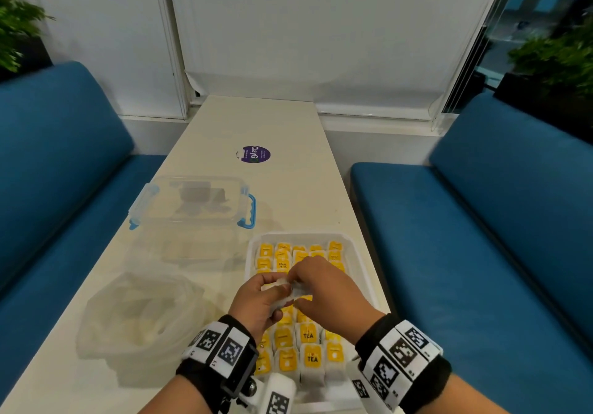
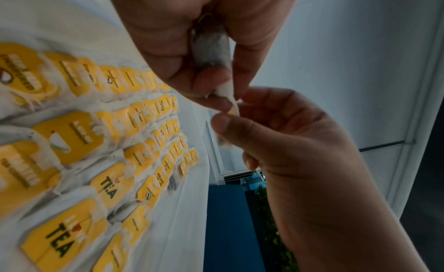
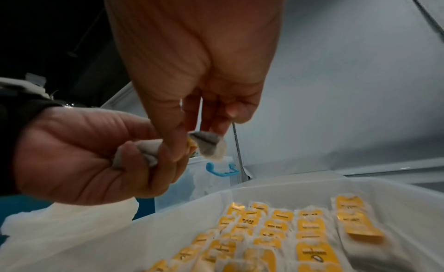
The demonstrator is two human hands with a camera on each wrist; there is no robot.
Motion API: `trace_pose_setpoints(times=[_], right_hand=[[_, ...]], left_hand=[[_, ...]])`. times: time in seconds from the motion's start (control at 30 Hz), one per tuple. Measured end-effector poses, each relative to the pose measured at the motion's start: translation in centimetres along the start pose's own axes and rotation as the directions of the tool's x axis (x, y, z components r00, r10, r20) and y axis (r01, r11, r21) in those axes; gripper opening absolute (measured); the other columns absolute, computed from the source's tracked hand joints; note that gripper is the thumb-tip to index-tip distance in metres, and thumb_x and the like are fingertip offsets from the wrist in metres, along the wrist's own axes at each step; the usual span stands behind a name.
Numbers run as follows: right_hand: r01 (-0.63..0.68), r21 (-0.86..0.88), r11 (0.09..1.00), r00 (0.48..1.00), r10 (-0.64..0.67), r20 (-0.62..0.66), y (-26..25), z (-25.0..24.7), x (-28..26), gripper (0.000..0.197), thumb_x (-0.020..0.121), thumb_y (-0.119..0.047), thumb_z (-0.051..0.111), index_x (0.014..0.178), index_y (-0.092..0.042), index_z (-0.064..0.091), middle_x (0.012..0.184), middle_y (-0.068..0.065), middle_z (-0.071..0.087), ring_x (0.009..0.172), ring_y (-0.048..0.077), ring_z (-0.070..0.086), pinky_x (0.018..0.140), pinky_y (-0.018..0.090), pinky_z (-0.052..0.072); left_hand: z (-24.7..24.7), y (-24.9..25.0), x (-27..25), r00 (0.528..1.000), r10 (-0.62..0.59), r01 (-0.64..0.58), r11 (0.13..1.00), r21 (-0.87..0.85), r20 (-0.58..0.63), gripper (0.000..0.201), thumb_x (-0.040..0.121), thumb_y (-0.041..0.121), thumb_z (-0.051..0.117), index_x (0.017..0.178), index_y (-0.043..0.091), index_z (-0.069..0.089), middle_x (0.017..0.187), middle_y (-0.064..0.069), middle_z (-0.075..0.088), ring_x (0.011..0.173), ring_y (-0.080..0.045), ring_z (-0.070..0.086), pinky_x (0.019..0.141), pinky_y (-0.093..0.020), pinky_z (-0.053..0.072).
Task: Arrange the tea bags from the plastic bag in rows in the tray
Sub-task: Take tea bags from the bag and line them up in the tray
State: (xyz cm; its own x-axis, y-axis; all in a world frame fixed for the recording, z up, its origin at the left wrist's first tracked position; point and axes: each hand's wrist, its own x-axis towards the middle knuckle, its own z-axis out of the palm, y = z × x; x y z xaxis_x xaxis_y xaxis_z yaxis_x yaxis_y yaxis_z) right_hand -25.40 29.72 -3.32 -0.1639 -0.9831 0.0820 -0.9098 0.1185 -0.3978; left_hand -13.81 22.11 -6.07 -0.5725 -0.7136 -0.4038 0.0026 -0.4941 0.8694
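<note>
Yellow-tagged tea bags (image 1: 312, 357) line the white tray (image 1: 359, 254) as we pinch one tea bag (image 3: 209, 145) in our right hand (image 1: 321, 288) above it, our left hand (image 1: 256, 304) clutching more.

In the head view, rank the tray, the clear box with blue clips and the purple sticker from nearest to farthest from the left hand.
From the left hand:
1. Tray, directly beneath it.
2. Clear box, beyond, to the left.
3. Purple sticker, farthest up the table.

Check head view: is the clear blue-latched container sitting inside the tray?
No, the container sits on the table beyond and left of the tray, apart from it.
</note>
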Motion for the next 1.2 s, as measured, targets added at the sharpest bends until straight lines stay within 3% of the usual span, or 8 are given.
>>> trace_pose_setpoints(times=[0.17,0.37,0.6,0.7,0.8,0.97,1.07,1.2], right_hand=[[-0.168,0.269,0.948,0.978,0.194,-0.074,0.5,-0.3,0.5,0.011,0.088,-0.011,0.056,0.085,-0.016,0.066,0.083,0.001,0.066,0.077,0.015,0.058,0.071,0.032,0.049],[-0.275,0.686,0.674,0.945,0.321,0.064,0.5,-1.7,1.3,0.017,0.084,-0.009,0.067,0.069,-0.015,0.059,0.063,0.001,0.058,0.042,0.002,0.048,0.042,0.019,0.042],[-0.25,0.48,0.841,0.966,0.251,0.064,0.5,-2.6,1.7,0.015,0.079,-0.014,0.073,0.094,-0.013,0.072,0.071,-0.01,0.057,0.059,0.002,0.046,0.058,0.009,0.04],[-0.242,0.39,0.889,0.967,0.189,0.17,0.2,-3.5,2.0,0.006,0.078,-0.012,0.073,0.077,-0.016,0.069,0.069,-0.001,0.061,0.061,0.008,0.051,0.062,0.022,0.045],[-0.277,0.234,0.932,0.957,0.246,0.151,0.6,-4.5,2.6,0.006,0.081,-0.014,0.07,0.086,-0.01,0.071,0.064,-0.009,0.054,0.056,0.002,0.045,0.054,0.015,0.038],[-0.387,0.276,0.88,0.908,0.312,0.279,2.2,-6.3,2.9,0.013,0.08,-0.016,0.073,0.09,-0.008,0.074,0.065,-0.007,0.06,0.052,-0.003,0.049,0.051,0.009,0.039],[-0.436,0.229,0.87,0.886,0.371,0.28,3.3,-6.4,3.4,0.015,0.078,-0.013,0.074,0.091,-0.004,0.074,0.067,-0.004,0.061,0.063,0.006,0.053,0.065,0.02,0.047],[-0.468,0.16,0.869,0.867,0.415,0.276,4.4,-6.3,4.2,0.009,0.081,-0.013,0.071,0.087,-0.007,0.073,0.063,-0.005,0.057,0.056,0.007,0.048,0.058,0.018,0.043]], left_hand=[[0.3,0.1,-0.2,0.998,0.039,-0.037,0.998,-0.046,0.041,0.013,0.087,0.019,0.06,0.096,0.01,0.061,0.076,-0.006,0.064,0.054,-0.012,0.058,0.038,-0.016,0.036],[0.0,-0.2,0.1,0.998,0.034,-0.036,0.998,0.042,0.049,0.018,0.082,0.008,0.066,0.095,0.018,0.059,0.075,-0.005,0.062,0.057,-0.013,0.055,0.043,-0.019,0.034],[-0.3,-0.2,0.6,0.997,0.058,-0.063,0.991,0.12,0.041,0.017,0.081,-0.001,0.064,0.074,0.012,0.056,0.054,0.0,0.059,0.043,-0.007,0.051,0.037,-0.016,0.031],[-0.2,-0.1,0.6,0.997,0.058,-0.064,0.987,0.145,0.045,0.014,0.08,-0.001,0.065,0.078,0.01,0.058,0.055,-0.002,0.059,0.042,-0.007,0.05,0.037,-0.016,0.031],[-0.4,-0.3,0.8,0.999,0.032,-0.034,0.99,0.134,0.022,0.009,0.082,0.002,0.065,0.084,0.01,0.061,0.065,-0.005,0.057,0.043,-0.007,0.051,0.038,-0.017,0.031],[-1.4,-1.1,1.3,0.994,-0.1,0.1,0.995,0.014,-0.052,0.011,0.087,-0.002,0.055,0.089,0.008,0.059,0.072,-0.006,0.054,0.049,-0.014,0.047,0.037,-0.017,0.031],[-1.8,-1.4,1.4,0.99,-0.134,0.133,0.991,-0.026,-0.049,0.014,0.09,-0.004,0.049,0.091,0.007,0.057,0.076,-0.008,0.054,0.054,-0.017,0.046,0.039,-0.018,0.032],[-1.8,-1.4,1.5,0.989,-0.142,0.141,0.99,-0.026,-0.036,0.012,0.091,-0.002,0.048,0.093,0.007,0.056,0.077,-0.009,0.054,0.056,-0.018,0.046,0.039,-0.018,0.032]])
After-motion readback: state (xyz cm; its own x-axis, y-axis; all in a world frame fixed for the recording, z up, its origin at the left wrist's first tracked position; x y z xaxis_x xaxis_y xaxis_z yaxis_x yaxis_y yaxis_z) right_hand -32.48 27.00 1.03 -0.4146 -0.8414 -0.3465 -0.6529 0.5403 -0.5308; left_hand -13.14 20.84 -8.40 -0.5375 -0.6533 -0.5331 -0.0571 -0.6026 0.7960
